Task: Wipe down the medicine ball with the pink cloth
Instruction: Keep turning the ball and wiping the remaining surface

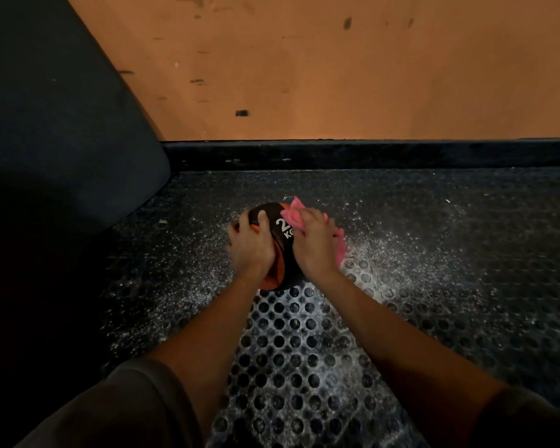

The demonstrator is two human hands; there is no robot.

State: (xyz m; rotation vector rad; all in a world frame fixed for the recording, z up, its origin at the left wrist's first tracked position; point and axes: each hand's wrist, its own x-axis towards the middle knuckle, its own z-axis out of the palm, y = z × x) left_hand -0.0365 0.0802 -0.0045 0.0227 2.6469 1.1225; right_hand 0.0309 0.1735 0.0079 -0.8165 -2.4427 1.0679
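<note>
The medicine ball (287, 265) sits between my hands, with my left hand (251, 244) gripping its left side. My right hand (314, 245) clutches the pink cloth (339, 257) against its right side.

A black rubber floor mat (466, 253), holed and flecked with white, bears the medicine ball (286, 258)
</note>
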